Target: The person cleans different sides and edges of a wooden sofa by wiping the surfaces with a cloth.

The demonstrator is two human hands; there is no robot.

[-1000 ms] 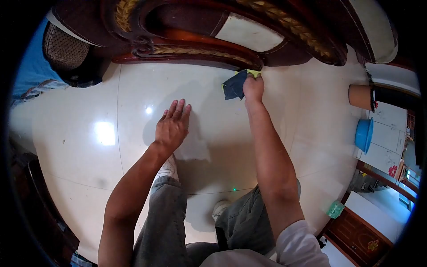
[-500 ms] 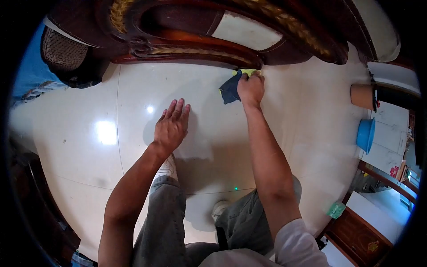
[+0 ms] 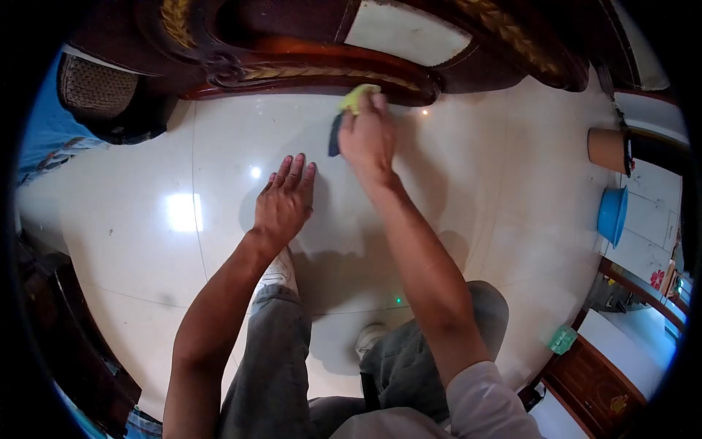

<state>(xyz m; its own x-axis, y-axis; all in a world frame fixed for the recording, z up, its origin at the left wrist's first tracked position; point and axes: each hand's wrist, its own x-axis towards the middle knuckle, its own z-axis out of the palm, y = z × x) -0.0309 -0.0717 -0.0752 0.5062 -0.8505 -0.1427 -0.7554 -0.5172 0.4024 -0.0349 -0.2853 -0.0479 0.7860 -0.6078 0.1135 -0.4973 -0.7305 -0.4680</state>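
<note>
My right hand (image 3: 369,139) is closed on a cloth (image 3: 358,99), yellow-green on one part and dark grey on another. It holds the cloth against the shiny tiled floor (image 3: 241,139), close to the carved lower edge of a dark red-brown sofa (image 3: 307,69). The hand is slightly smeared by motion and covers much of the cloth. To its left, my left hand (image 3: 284,201) holds nothing; its fingers are stretched out over the tiles, above my left shoe (image 3: 276,271).
At the upper left lie a brown woven item (image 3: 95,84) and blue fabric (image 3: 55,124). Along the right side are a brown pot (image 3: 607,150), a blue basin (image 3: 613,216), a green box-like item (image 3: 563,339) and a wooden cabinet (image 3: 599,377). Dark furniture (image 3: 73,329) borders the left.
My right hand has moved left with the cloth along the foot of the sofa, and slightly upward in view. My left hand has stayed nearly in place. The view has shifted slightly.
</note>
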